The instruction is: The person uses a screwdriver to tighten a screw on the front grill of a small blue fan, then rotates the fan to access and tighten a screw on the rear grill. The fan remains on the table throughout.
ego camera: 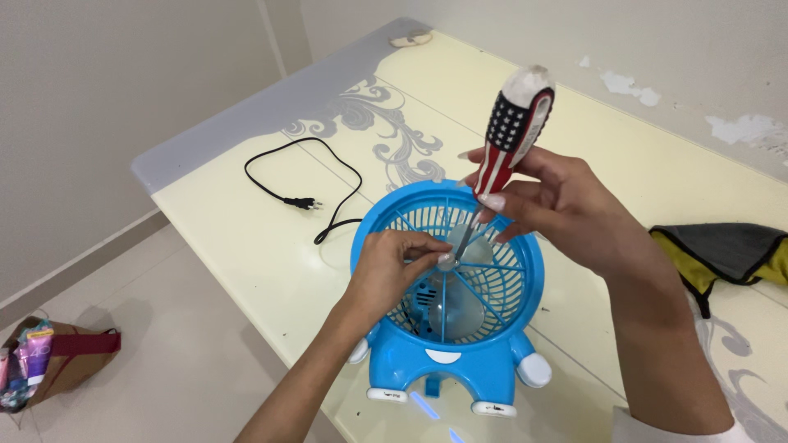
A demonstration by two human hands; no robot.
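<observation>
At the near edge of the counter (246,238), a small blue fan (447,320) lies on its back, its round grille facing up and its white-tipped feet hanging out over the edge. The right hand (550,205) holds a screwdriver (510,131) with a striped and starred red, white and blue handle; its fingers (497,199) are wrapped around the lower part of the handle, and the tool stands nearly upright, tilted a little to the right at the top. The metal shaft runs down through the middle of the grille toward the hub, where the clear blades show through the ribs. The left hand (394,267) rests on the left half of the grille, its fingers (431,246) pinched together right at the hub, touching or just beside the tip of the shaft; whether they grip something small there cannot be told. A black power cord (304,176) trails from the fan's left side across the counter toward the far left edge, its plug lying loose on the surface. A dark grey and yellow cloth (726,254) sits near the right edge, well apart from the fan. A small round object (410,38) lies at the far corner. On the floor, off the left side of the counter, stands a brown bag (57,361) with colourful items in it.
</observation>
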